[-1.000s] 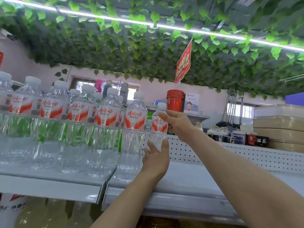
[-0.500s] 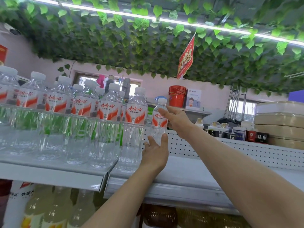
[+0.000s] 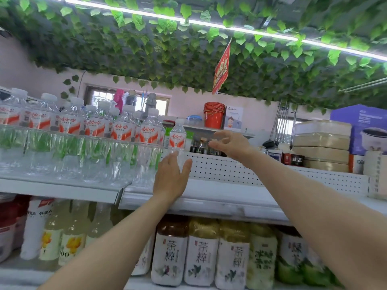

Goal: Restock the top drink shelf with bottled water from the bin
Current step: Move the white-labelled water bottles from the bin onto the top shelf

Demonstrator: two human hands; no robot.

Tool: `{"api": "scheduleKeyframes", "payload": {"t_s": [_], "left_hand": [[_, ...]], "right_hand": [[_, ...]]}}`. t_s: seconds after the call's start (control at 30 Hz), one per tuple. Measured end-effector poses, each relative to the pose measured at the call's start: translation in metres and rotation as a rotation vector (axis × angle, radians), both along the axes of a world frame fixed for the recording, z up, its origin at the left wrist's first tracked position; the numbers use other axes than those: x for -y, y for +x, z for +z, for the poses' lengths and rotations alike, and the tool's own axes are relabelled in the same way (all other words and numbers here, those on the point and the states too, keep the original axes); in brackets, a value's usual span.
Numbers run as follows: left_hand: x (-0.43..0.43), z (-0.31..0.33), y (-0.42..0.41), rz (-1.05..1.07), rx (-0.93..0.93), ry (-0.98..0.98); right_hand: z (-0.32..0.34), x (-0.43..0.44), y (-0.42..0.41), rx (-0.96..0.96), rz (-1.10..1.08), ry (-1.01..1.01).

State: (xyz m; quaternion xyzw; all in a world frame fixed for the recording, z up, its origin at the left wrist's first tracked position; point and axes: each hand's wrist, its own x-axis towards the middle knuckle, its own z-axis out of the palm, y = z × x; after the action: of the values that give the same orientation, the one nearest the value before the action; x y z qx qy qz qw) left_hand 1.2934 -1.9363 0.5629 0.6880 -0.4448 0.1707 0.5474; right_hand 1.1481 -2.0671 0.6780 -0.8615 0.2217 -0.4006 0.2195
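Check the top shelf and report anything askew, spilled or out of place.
Nothing stands out. The water bottles stand upright in rows on the top shelf, no spill shows, and the end bottle by the left hand is upright too.

I see left hand (image 3: pixel 170 181), fingers straight, thumb spread, at the lower part of end water bottle (image 3: pixel 177 136), upright on top shelf (image 3: pixel 219 194). Right hand (image 3: pixel 232 143) blurred, fingers spread, beside bottle, apart. Tea bottles (image 3: pixel 201 254) below.

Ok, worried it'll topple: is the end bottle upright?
Upright: the bottle stands cap up with its label level. Its base is hidden behind the left hand; the right hand is off it.
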Motion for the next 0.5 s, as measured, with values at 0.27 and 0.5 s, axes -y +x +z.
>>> {"api": "scheduleKeyframes", "payload": {"t_s": [0.27, 0.5], "left_hand": [[-0.060, 0.001, -0.085, 0.087, -0.029, -0.024], [-0.108, -0.043, -0.148, 0.156, -0.102, 0.061]], "right_hand": [[-0.019, -0.046, -0.103, -0.148, -0.048, -0.119], [-0.083, -0.080, -0.160, -0.304, -0.034, -0.135]]}}
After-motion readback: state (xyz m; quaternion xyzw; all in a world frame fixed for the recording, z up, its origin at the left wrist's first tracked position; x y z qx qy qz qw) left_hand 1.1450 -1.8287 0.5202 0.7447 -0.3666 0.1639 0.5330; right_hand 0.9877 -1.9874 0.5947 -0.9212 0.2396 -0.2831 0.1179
